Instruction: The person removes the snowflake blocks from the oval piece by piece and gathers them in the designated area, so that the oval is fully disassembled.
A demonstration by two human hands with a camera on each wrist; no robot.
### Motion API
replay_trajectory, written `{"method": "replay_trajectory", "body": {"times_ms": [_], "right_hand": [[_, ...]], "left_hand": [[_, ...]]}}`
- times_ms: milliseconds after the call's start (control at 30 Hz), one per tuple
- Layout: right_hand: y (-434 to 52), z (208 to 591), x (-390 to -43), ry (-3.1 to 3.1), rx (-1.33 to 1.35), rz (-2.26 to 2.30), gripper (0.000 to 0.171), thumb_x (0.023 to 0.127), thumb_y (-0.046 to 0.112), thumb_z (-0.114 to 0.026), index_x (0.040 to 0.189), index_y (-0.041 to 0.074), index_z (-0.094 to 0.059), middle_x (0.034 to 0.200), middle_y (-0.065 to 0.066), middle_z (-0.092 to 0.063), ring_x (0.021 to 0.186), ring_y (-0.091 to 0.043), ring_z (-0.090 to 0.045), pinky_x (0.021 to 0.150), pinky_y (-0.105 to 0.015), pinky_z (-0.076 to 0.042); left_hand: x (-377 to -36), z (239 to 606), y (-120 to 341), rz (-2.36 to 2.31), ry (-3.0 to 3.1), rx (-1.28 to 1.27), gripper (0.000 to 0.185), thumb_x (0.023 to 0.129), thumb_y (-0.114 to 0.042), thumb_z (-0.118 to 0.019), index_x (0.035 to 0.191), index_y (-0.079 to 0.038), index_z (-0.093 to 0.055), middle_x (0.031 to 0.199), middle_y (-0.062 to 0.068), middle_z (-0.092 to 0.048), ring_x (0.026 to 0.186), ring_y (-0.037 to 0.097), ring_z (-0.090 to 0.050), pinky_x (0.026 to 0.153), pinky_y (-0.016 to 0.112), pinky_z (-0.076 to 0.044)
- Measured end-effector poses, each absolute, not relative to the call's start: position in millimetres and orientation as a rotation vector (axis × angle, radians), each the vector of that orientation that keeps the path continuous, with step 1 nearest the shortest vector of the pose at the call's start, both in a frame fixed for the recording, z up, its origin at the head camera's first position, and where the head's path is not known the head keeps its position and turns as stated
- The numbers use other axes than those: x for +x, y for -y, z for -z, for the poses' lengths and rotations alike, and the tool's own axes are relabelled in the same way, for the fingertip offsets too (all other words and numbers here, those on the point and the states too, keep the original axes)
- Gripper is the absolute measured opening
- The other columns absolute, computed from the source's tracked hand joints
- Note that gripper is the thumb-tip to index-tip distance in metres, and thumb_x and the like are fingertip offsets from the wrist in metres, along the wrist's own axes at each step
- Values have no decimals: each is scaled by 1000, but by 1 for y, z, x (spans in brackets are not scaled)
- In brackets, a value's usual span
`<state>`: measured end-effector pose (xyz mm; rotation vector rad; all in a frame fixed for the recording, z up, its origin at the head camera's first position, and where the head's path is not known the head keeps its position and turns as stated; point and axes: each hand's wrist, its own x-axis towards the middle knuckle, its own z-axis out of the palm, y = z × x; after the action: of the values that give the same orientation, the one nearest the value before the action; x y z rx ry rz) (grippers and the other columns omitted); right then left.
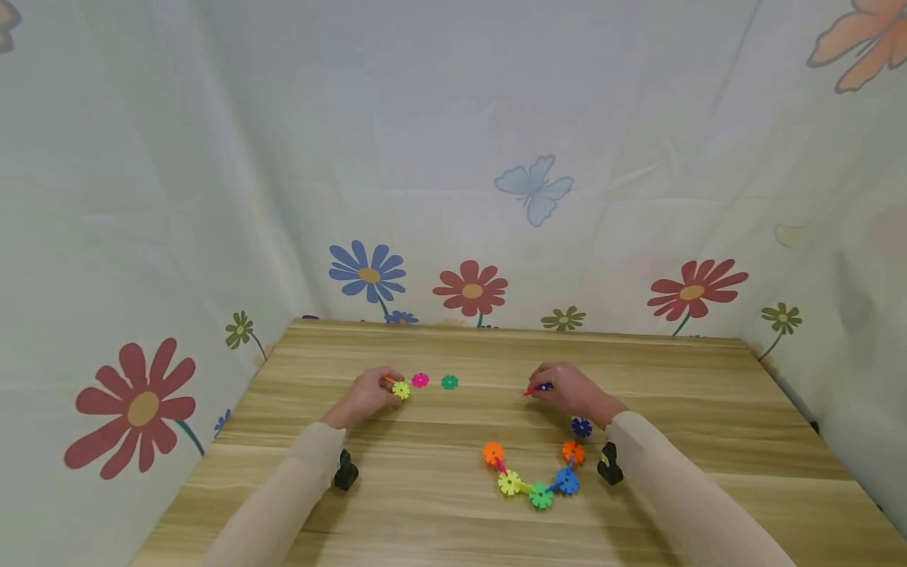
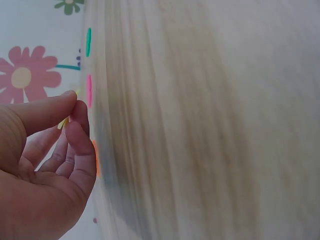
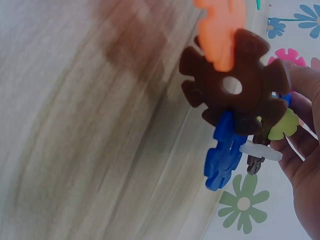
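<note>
Thumb and fingertips of my left hand (image 1: 370, 391) pinch a yellow notched plastic disc (image 1: 401, 390). An orange disc (image 2: 97, 157) shows by the same hand's fingers. My right hand (image 1: 569, 387) holds notched discs joined edge to edge, with a pink disc (image 3: 287, 56) and a yellow-green disc (image 3: 283, 125) at its fingers. Close to the right wrist camera, a brown disc (image 3: 207, 85) joins an orange disc (image 3: 222, 35) and a blue disc (image 3: 220, 160). The fingers partly hide the held pieces.
A pink disc (image 1: 420, 380) and a green disc (image 1: 449, 382) lie right of my left hand. A curved chain of coloured discs, with a green disc (image 1: 542, 496) at its lowest point, shows nearer me on the wooden table (image 1: 418, 520). A flowered curtain (image 1: 425, 157) stands behind.
</note>
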<state>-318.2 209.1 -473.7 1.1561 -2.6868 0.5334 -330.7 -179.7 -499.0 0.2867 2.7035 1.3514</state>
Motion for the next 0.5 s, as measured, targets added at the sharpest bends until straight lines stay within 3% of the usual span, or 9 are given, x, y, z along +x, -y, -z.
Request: {"method": "replay_trajectory", "body": {"times_ms": [500], "right_hand": [[-212,472,-317,2688,1159,-539,6,83,8,-72,88,10,-73,92,-3,-65,82,-17,-62,73,-35,-52]], "left_hand": [[-326,498,202,-1150,-2786,254,29,76,0,-73,104,2,-63,93,13,-61,81,23,-54,68,34,-48]]}}
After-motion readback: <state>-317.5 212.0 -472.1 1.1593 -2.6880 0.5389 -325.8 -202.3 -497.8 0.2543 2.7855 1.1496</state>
